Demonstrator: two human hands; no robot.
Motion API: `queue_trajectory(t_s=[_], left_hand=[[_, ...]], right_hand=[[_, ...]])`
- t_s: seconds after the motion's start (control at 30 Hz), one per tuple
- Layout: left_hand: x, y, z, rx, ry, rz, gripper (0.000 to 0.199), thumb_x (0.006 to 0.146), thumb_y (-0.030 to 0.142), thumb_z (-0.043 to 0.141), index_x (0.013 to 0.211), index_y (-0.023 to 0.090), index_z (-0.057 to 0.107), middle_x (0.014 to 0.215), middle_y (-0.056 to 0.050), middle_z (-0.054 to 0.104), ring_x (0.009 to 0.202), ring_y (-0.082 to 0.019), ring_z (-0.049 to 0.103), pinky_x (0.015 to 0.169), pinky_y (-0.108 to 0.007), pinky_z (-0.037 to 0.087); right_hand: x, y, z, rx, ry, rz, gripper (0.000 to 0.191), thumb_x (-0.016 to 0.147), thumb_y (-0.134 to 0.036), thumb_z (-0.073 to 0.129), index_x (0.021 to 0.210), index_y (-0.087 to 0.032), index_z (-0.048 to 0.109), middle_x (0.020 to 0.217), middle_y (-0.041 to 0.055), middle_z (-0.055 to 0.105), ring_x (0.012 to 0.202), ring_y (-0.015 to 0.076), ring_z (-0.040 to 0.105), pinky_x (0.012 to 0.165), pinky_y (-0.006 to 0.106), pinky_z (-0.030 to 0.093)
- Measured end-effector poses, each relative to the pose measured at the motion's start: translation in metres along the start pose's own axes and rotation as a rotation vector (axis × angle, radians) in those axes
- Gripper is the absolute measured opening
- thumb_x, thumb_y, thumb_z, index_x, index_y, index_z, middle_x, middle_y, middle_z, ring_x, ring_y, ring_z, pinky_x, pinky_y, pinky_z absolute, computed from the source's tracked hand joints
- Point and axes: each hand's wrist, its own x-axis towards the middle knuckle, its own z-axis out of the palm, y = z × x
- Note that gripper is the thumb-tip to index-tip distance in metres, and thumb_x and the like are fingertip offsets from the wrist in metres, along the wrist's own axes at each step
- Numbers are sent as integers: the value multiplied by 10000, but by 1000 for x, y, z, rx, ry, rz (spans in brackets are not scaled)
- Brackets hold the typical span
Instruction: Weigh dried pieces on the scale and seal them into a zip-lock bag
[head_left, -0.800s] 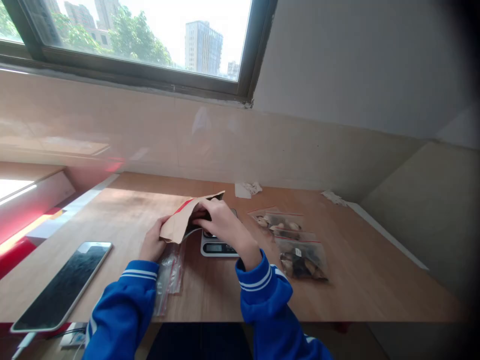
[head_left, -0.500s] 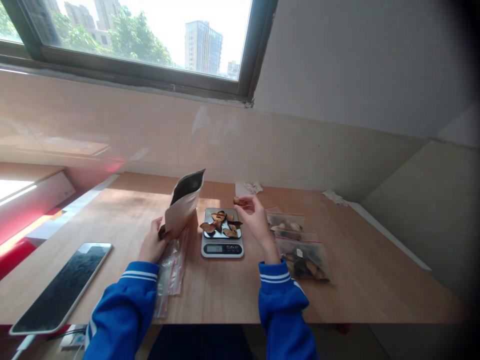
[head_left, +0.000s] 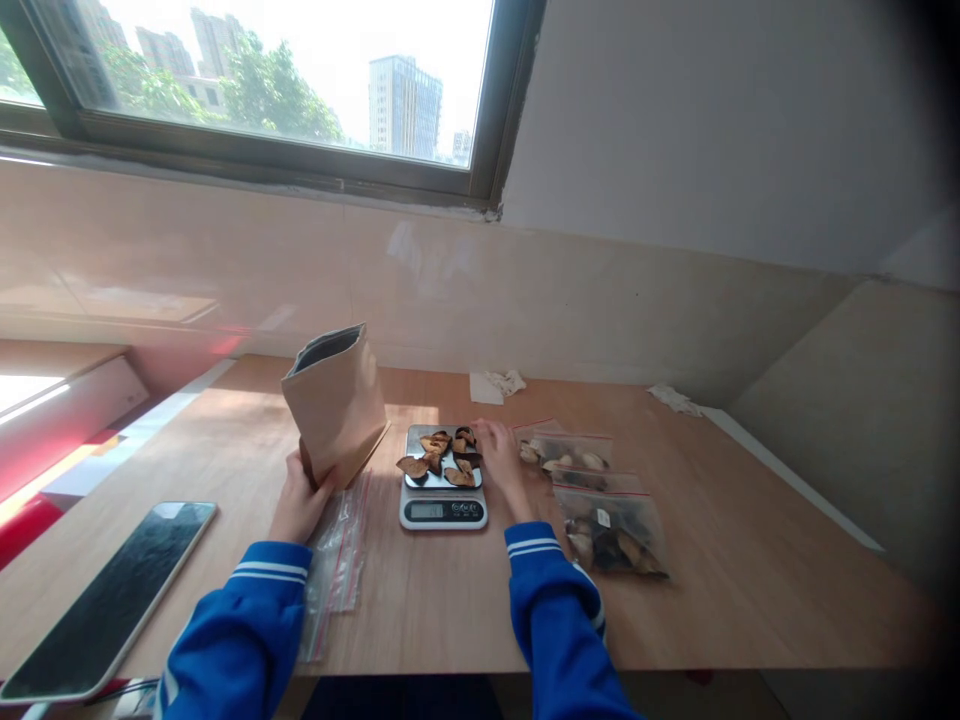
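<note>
Gripping the base of an upright, open-topped brown paper pouch [head_left: 335, 405], the left hand [head_left: 298, 505] steadies it on the wooden desk [head_left: 465, 590]. The right hand [head_left: 501, 462] rests with loosely curled fingers at the edge of the small silver digital scale [head_left: 442, 490], touching the dried brown slices [head_left: 442, 456] piled on it.

- The scale [head_left: 442, 495] is sitting mid-table [head_left: 712, 600], nearer the front edge than the back.
- Dried pieces [head_left: 442, 455] are lying on the scale.
- The pouch [head_left: 336, 405] is standing just left of the scale, with the left hand [head_left: 298, 505] at its base.
- Empty bags [head_left: 337, 560] are lying before the pouch, reaching the front edge.
- The phone [head_left: 105, 600] is lying at the front left corner.
- The right hand [head_left: 501, 460] is resting at the scale's right side.
- Filled bags [head_left: 600, 500] are lying right of the scale.
- Paper scraps [head_left: 495, 383] are lying at the back edge.
</note>
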Motion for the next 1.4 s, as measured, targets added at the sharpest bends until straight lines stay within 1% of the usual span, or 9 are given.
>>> queue_trajectory(t_s=[0.13,0.4,0.63,0.8,0.93,1.07,1.2,1.3,1.4], left_hand=[[-1,-1,0,3,2,-27,632,719,479,598,1178,142,323,1106,-156,539,1074,-342,573,877,-492,480],[2,-15,3,-36,58,42,611,693,382,587,1185,152,307,1139,-141,487,1170,-320,488,937,-493,446],[4,-12,1,15,82,-12,476,714,406,542,1104,170,408,954,-81,561,916,-280,596,775,-437,507],[5,-9,-1,86,88,-12,447,730,382,505,1118,178,421,867,-61,582,797,-265,611,691,-397,510],[5,-11,-3,127,170,-37,418,741,360,504,1119,193,437,788,-40,570,721,-260,607,650,-390,500],[3,-12,-5,126,262,-133,436,740,341,525,1133,179,428,800,-58,579,723,-277,612,666,-428,496],[3,-10,-4,114,240,-213,478,741,340,531,1165,157,404,857,-92,586,805,-318,623,715,-478,495],[3,-4,-3,78,300,-62,562,719,319,554,1213,132,361,1065,-155,558,1017,-336,582,833,-488,480],[0,5,-5,70,488,173,633,686,259,565,1247,118,308,1267,-198,428,1171,-311,491,928,-464,444]], right_hand=[[-10,17,-3,43,114,24,479,951,-441,246,1036,-172,632,1079,124,660,1036,213,580,936,372,407],[-19,27,-5,15,213,47,468,948,-431,226,798,-197,603,875,110,673,881,217,602,846,354,435],[-23,30,-7,36,235,91,485,947,-427,206,732,-208,582,823,110,673,841,219,614,832,360,442],[-24,25,-8,62,198,73,480,940,-443,227,711,-211,578,802,100,676,822,215,617,818,348,449],[-25,22,-8,68,179,74,481,938,-452,220,708,-213,569,792,99,669,811,213,611,822,351,452],[-25,22,-8,73,171,83,490,938,-465,209,715,-216,567,798,103,672,818,216,614,823,359,457],[-24,22,-8,84,165,81,499,939,-478,207,711,-219,566,790,103,676,807,216,618,821,361,460],[-24,22,-7,94,165,80,501,940,-484,208,711,-217,565,792,105,677,795,212,619,808,353,462],[-24,22,-7,101,168,80,501,938,-496,211,724,-214,565,797,108,674,786,212,619,786,345,465]])
